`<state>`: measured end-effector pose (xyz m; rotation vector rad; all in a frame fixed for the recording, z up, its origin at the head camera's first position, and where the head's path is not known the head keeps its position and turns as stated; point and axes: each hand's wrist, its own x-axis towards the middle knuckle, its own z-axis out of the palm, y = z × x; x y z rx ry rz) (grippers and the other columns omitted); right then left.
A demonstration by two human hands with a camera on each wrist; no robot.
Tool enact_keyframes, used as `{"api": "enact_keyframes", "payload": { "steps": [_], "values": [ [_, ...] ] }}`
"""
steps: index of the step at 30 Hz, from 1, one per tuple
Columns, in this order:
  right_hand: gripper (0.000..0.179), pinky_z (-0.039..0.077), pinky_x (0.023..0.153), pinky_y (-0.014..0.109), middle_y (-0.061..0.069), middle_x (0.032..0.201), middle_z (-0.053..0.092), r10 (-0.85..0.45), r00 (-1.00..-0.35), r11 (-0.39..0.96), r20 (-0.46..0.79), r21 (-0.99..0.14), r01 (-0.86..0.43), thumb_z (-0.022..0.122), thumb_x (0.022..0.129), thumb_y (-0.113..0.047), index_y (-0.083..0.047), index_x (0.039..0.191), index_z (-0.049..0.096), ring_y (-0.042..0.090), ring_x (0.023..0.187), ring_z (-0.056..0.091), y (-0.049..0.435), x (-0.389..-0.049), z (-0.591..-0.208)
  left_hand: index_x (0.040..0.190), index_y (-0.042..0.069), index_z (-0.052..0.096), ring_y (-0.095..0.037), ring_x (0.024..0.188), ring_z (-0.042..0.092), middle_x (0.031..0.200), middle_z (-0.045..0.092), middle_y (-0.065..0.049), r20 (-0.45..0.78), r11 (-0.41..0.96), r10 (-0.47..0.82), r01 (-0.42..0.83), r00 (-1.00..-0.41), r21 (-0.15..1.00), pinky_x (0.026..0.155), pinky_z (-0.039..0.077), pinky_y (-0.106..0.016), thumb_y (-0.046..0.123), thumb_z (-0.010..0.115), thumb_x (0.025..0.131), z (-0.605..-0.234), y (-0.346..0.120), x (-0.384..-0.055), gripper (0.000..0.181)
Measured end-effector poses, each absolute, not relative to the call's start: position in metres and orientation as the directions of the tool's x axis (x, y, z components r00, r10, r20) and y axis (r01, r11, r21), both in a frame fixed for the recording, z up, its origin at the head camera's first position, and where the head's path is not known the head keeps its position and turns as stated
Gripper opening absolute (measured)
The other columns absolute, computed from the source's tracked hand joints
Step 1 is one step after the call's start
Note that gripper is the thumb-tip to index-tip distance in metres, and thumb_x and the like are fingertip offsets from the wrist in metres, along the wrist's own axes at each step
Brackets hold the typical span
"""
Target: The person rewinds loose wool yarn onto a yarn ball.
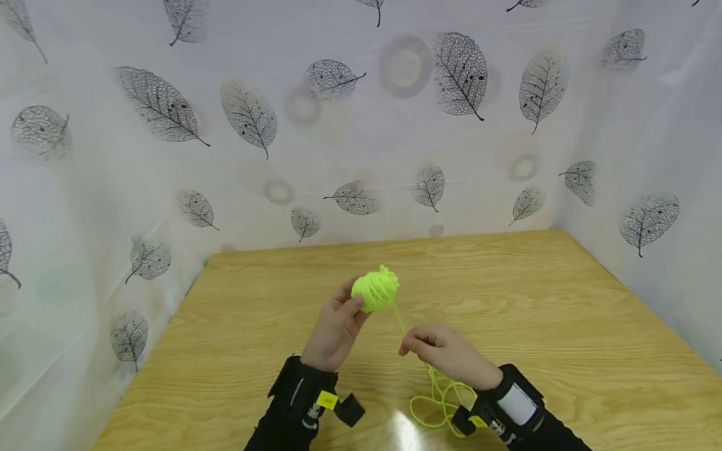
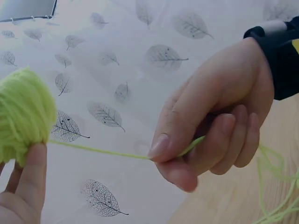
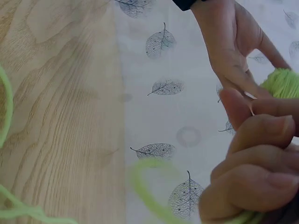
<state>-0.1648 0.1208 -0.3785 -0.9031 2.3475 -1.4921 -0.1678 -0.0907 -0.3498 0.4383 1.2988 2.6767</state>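
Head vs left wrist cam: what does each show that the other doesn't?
Head only: the left wristband with its yellow tag, and the black left sleeve.
Left wrist only: a dark-edged panel in the top-left corner, too cropped to identify, and yarn running inside the right hand's curled fingers.
Both: the left hand holding the yarn ball, its strand pinched by the right hand, loose yarn, wooden table, leaf-print sheet.

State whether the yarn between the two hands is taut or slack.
Taut: in the left wrist view, the yarn strand runs straight from the ball to the pinching right hand, with no visible sag.
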Motion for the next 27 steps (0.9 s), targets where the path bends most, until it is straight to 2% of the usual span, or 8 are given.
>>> {"api": "enact_keyframes", "payload": {
  "steps": [5, 9, 13, 17, 21, 24, 27],
  "values": [
    [0.026, 0.027, 0.044, 0.016, -0.012, 0.054, 0.036, -0.660, -0.737, 0.359, 0.142, -0.803, -0.476, 0.047, 0.098, -0.022, -0.009, 0.089, 0.068, 0.000, 0.044, 0.026, 0.116, -0.158, -0.377, 0.118, 0.005, 0.051, -0.014, 0.098, 0.056, 0.113, 0.053, -0.007, 0.140, -0.539, 0.092, 0.069, -0.986, 0.840, 0.087, 0.047, -0.023, 0.001, 0.056, 0.090, -0.351, -0.088, -0.171, 0.028],
    [0.025, 0.030, 0.047, 0.015, -0.013, 0.060, 0.046, -0.697, -0.704, 0.359, 0.138, -0.782, -0.509, 0.049, 0.097, -0.023, -0.009, 0.089, 0.068, -0.001, 0.047, 0.028, 0.115, -0.151, -0.371, 0.124, -0.002, 0.049, -0.016, 0.099, 0.055, 0.118, 0.052, -0.009, 0.154, -0.356, -0.008, 0.147, -0.988, 0.923, 0.086, 0.046, -0.025, 0.004, 0.061, 0.087, -0.356, -0.087, -0.176, 0.040],
    [0.022, 0.030, 0.046, 0.015, -0.013, 0.063, 0.050, -0.717, -0.683, 0.358, 0.140, -0.766, -0.533, 0.050, 0.096, -0.021, -0.012, 0.088, 0.068, -0.002, 0.046, 0.029, 0.117, -0.146, -0.363, 0.124, -0.002, 0.050, -0.021, 0.101, 0.053, 0.121, 0.049, -0.013, 0.187, -0.202, -0.070, 0.198, -0.980, 0.959, 0.084, 0.047, -0.023, 0.007, 0.066, 0.084, -0.365, -0.088, -0.183, 0.045],
    [0.021, 0.030, 0.046, 0.015, -0.014, 0.060, 0.045, -0.733, -0.666, 0.352, 0.139, -0.760, -0.547, 0.049, 0.096, -0.023, -0.015, 0.087, 0.067, -0.002, 0.045, 0.028, 0.120, -0.141, -0.355, 0.124, 0.001, 0.052, -0.025, 0.104, 0.052, 0.122, 0.049, -0.015, 0.198, -0.088, -0.107, 0.208, -0.974, 0.974, 0.081, 0.049, -0.023, 0.010, 0.068, 0.082, -0.374, -0.090, -0.189, 0.045],
    [0.024, 0.028, 0.046, 0.014, -0.014, 0.057, 0.035, -0.741, -0.656, 0.347, 0.144, -0.754, -0.557, 0.048, 0.096, -0.030, -0.018, 0.083, 0.063, -0.002, 0.045, 0.028, 0.123, -0.137, -0.346, 0.124, 0.002, 0.053, -0.026, 0.105, 0.052, 0.121, 0.051, -0.014, 0.204, 0.021, -0.130, 0.203, -0.970, 0.979, 0.084, 0.049, -0.031, 0.014, 0.069, 0.082, -0.382, -0.094, -0.195, 0.046],
    [0.025, 0.028, 0.046, 0.014, -0.014, 0.057, 0.033, -0.734, -0.658, 0.348, 0.166, -0.740, -0.575, 0.047, 0.096, -0.034, -0.020, 0.080, 0.061, -0.003, 0.046, 0.028, 0.128, -0.134, -0.340, 0.123, 0.003, 0.054, -0.026, 0.105, 0.052, 0.122, 0.052, -0.013, 0.210, 0.100, -0.111, 0.199, -0.971, 0.975, 0.087, 0.048, -0.038, 0.016, 0.070, 0.081, -0.386, -0.098, -0.197, 0.046],
    [0.021, 0.028, 0.046, 0.014, -0.015, 0.059, 0.035, -0.717, -0.662, 0.343, 0.218, -0.716, -0.608, 0.048, 0.096, -0.029, -0.020, 0.084, 0.062, -0.004, 0.047, 0.028, 0.134, -0.133, -0.335, 0.122, 0.003, 0.055, -0.028, 0.105, 0.052, 0.122, 0.054, -0.013, 0.198, 0.190, -0.047, 0.186, -0.979, 0.964, 0.089, 0.048, -0.042, 0.019, 0.071, 0.080, -0.388, -0.101, -0.199, 0.047]
  ]
}}
